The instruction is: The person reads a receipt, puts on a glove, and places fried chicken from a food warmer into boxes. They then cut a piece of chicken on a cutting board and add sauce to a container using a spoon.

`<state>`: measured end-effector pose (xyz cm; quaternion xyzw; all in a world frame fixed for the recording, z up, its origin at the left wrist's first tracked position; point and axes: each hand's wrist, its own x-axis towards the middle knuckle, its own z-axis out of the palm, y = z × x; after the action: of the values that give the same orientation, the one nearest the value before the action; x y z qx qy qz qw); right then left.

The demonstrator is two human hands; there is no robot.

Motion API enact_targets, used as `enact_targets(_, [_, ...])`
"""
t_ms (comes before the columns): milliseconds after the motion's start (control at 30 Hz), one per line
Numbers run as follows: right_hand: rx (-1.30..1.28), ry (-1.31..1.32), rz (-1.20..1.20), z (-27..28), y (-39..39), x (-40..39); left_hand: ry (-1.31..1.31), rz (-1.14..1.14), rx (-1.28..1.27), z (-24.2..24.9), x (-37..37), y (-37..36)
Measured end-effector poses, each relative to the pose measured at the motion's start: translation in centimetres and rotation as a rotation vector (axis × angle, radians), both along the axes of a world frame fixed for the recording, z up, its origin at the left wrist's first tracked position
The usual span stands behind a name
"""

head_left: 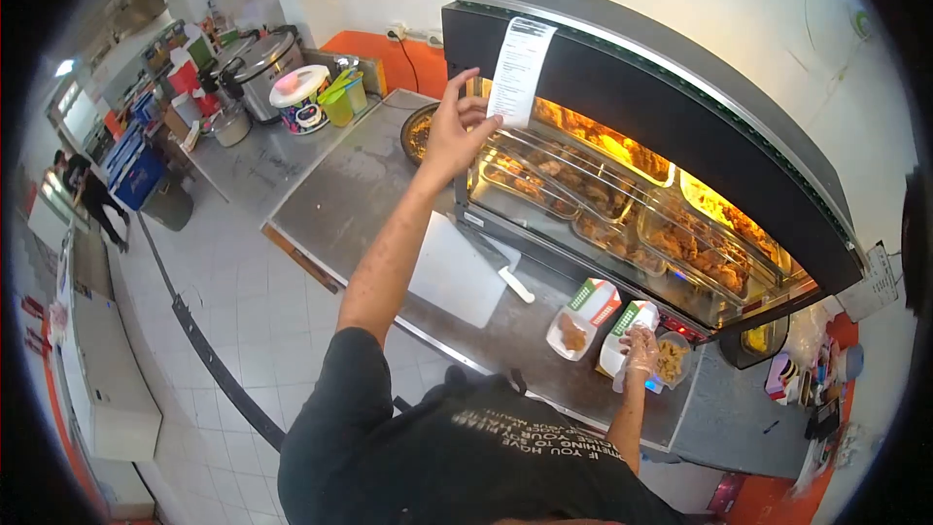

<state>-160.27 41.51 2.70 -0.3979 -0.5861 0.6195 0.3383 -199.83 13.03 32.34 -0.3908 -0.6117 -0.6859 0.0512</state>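
My left hand point(455, 129) is raised at the front of a food warmer point(622, 68), its fingers apart. The thumb tip meets the lower left edge of a printed receipt point(521, 68), which hangs from the warmer's top rail. In a clear plastic glove, my right hand point(639, 352) grips a takeaway box point(616, 348) on the counter; its fingertips are partly hidden. Left of it stands another open takeaway box point(589, 307) with a piece of fried food point(571, 334) inside. A clear tub of food pieces point(672, 360) sits just right of my right hand.
Trays of fried chicken point(690, 243) fill the lit warmer. A knife point(513, 277) lies across a white cutting board point(457, 272). Pots point(262, 68) and a patterned tub point(299, 97) stand at the back left. Another person point(92, 194) is far left. A dark container point(756, 340) sits at right.
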Motion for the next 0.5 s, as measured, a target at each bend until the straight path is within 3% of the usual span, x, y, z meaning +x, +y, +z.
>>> enact_targets(133, [-0.049,-0.076,0.016,1.0,-3.4,-2.5,-0.063,-0.057,0.013,0.2,-0.8,-1.4])
enact_targets(267, [-0.127,0.114,0.026,1.0,-6.3,-3.7,-0.112,-0.091,-0.005,0.5,-1.3,-2.0])
enact_targets(500, [0.044,-0.044,0.089,-0.4,-8.0,-4.0,-0.204,-0.124,-0.03,1.8,-0.6,-2.7])
